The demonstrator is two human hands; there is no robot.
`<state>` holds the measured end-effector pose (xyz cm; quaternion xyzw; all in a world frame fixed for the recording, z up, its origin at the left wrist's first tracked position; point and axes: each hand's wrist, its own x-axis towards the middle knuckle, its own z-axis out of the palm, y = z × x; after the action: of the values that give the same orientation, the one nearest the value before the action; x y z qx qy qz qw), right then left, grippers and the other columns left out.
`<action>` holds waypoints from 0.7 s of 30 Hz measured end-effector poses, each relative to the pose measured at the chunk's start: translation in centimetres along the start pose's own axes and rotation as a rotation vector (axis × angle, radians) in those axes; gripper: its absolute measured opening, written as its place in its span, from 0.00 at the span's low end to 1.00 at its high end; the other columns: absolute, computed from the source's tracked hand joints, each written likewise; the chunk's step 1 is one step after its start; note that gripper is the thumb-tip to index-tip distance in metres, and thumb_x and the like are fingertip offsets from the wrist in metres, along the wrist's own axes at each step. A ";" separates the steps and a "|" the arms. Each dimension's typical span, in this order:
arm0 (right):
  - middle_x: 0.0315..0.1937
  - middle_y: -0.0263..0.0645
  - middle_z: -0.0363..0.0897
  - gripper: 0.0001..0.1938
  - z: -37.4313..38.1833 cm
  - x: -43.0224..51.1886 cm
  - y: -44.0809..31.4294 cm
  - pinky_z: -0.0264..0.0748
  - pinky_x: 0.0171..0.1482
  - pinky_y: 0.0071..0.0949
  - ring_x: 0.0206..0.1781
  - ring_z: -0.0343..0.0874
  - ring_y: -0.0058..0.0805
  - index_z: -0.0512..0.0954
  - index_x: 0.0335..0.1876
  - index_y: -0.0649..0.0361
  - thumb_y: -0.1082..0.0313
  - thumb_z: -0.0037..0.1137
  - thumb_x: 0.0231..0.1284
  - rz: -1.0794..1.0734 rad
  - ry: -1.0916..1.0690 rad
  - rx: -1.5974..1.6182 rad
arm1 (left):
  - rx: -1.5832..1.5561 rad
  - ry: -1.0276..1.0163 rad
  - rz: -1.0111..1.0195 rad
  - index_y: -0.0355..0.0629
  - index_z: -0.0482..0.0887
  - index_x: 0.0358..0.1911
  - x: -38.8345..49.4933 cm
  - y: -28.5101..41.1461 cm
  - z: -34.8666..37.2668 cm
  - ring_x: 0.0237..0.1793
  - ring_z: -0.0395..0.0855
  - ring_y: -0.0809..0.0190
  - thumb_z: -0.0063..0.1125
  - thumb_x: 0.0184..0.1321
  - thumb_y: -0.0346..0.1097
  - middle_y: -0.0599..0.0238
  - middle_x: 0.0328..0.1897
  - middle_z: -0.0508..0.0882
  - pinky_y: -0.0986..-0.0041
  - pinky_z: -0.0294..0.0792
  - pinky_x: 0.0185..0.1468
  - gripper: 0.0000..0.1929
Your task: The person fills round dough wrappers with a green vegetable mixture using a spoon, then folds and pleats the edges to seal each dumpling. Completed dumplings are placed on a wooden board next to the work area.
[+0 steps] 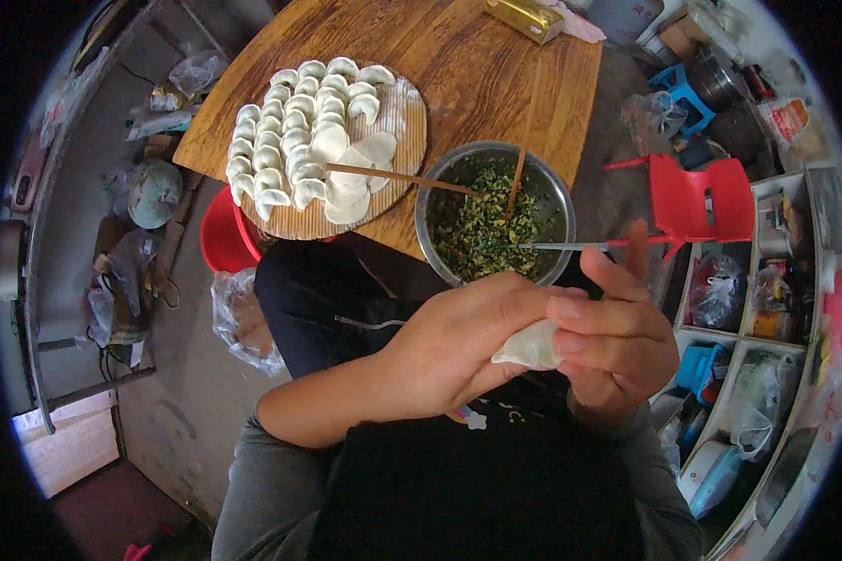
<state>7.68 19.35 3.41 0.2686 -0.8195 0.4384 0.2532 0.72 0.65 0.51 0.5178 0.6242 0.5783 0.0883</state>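
Observation:
A white dough dumpling [530,348] is held between my two hands, over my lap. My left hand [456,336] wraps it from the left. My right hand [617,336] presses its fingertips on the dumpling's right end. Beyond them a steel bowl [565,210] holds chopped green and yellow filling [488,224]. One chopstick [400,177] spans from the wrappers to the bowl, another [526,140] stands leaning in it, and a metal utensil handle [561,246] crosses the rim. Rows of folded dumplings [298,112] and overlapping round wrappers [347,196] lie on a floured round slatted board [412,119].
The board and bowl rest on a wooden table [463,84] with a gold tissue pack [526,19] at its far edge. A red basin [221,231] and plastic bag [242,322] stand below left. At right are a red chair [730,200] and shelves [737,338] with bagged items.

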 end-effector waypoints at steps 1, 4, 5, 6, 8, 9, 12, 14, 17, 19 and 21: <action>0.47 0.35 0.85 0.08 0.0 0.0 -0.1 0.42 0.75 0.49 0.64 0.74 0.37 0.83 0.39 0.52 0.64 0.66 0.53 0.007 -0.006 -0.004 | 0.005 0.008 0.008 0.41 0.70 0.60 -0.1 -0.1 0.0 0.48 0.79 0.44 0.61 0.53 0.31 0.50 0.52 0.78 0.61 0.72 0.50 0.28; 0.48 0.33 0.85 0.09 0.0 -0.2 -0.5 0.43 0.75 0.46 0.64 0.74 0.34 0.84 0.40 0.51 0.67 0.67 0.51 0.045 -0.005 -0.040 | -0.008 0.032 0.013 0.40 0.71 0.59 -0.3 -0.1 0.1 0.49 0.79 0.44 0.61 0.56 0.32 0.50 0.54 0.78 0.61 0.72 0.51 0.26; 0.48 0.33 0.85 0.09 0.0 -0.1 -0.5 0.43 0.75 0.46 0.64 0.74 0.34 0.84 0.40 0.51 0.65 0.66 0.52 0.059 -0.011 -0.042 | -0.031 0.037 0.001 0.39 0.71 0.59 -0.2 0.0 0.2 0.49 0.79 0.44 0.61 0.57 0.33 0.50 0.53 0.78 0.61 0.72 0.52 0.25; 0.48 0.34 0.84 0.09 0.0 0.0 -0.4 0.43 0.75 0.46 0.64 0.74 0.35 0.84 0.40 0.51 0.64 0.66 0.54 0.072 -0.020 -0.041 | -0.052 0.046 -0.013 0.39 0.71 0.59 -0.2 0.2 0.3 0.49 0.78 0.44 0.61 0.58 0.34 0.49 0.53 0.78 0.61 0.71 0.52 0.24; 0.48 0.35 0.84 0.10 -0.1 0.2 -0.5 0.43 0.74 0.46 0.64 0.74 0.36 0.84 0.42 0.52 0.60 0.64 0.56 0.095 -0.036 -0.013 | -0.138 0.015 -0.068 0.38 0.71 0.58 -0.7 0.5 0.2 0.49 0.78 0.44 0.60 0.59 0.34 0.50 0.52 0.77 0.61 0.71 0.52 0.23; 0.49 0.36 0.84 0.12 -0.2 0.3 -0.7 0.44 0.74 0.46 0.64 0.74 0.36 0.83 0.43 0.53 0.57 0.63 0.58 0.107 -0.043 0.009 | -0.183 -0.003 -0.092 0.38 0.71 0.58 -0.8 0.5 0.1 0.49 0.78 0.44 0.60 0.60 0.35 0.50 0.52 0.77 0.60 0.71 0.52 0.23; 0.43 0.42 0.85 0.18 0.1 0.8 -0.7 0.46 0.74 0.51 0.62 0.76 0.42 0.81 0.37 0.57 0.47 0.56 0.62 0.087 -0.022 -0.003 | -0.131 -0.024 -0.055 0.38 0.71 0.57 -0.5 0.6 -0.2 0.47 0.76 0.43 0.61 0.59 0.34 0.50 0.50 0.76 0.59 0.70 0.51 0.23; 0.41 0.44 0.85 0.21 0.3 0.9 -0.7 0.47 0.73 0.54 0.61 0.77 0.44 0.81 0.34 0.59 0.45 0.54 0.63 0.070 -0.021 -0.022 | -0.054 0.002 -0.029 0.37 0.72 0.55 -0.3 0.5 0.0 0.46 0.76 0.43 0.61 0.58 0.33 0.51 0.48 0.75 0.59 0.70 0.49 0.21; 0.40 0.43 0.86 0.17 0.2 1.0 -1.0 0.46 0.74 0.53 0.61 0.77 0.43 0.81 0.35 0.58 0.50 0.58 0.61 0.063 -0.072 -0.044 | 0.025 0.009 -0.017 0.38 0.73 0.52 -0.6 0.3 0.4 0.44 0.76 0.44 0.61 0.58 0.32 0.52 0.45 0.75 0.61 0.71 0.46 0.19; 0.40 0.41 0.86 0.14 0.0 1.2 -1.1 0.46 0.74 0.53 0.61 0.77 0.42 0.81 0.35 0.58 0.53 0.61 0.58 0.049 -0.109 -0.065 | 0.054 0.008 -0.030 0.38 0.74 0.50 -0.7 0.3 0.4 0.42 0.76 0.45 0.60 0.57 0.31 0.52 0.43 0.74 0.62 0.72 0.44 0.18; 0.40 0.39 0.86 0.10 0.0 1.2 -1.2 0.46 0.74 0.51 0.60 0.78 0.40 0.81 0.34 0.57 0.59 0.63 0.56 0.051 -0.121 -0.099 | 0.065 0.008 -0.055 0.38 0.74 0.49 -0.6 0.6 0.3 0.41 0.77 0.46 0.60 0.57 0.30 0.52 0.42 0.74 0.63 0.73 0.42 0.16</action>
<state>7.57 18.48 4.88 0.2605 -0.8606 0.3865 0.2052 1.51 0.30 0.61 0.5004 0.6573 0.5571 0.0847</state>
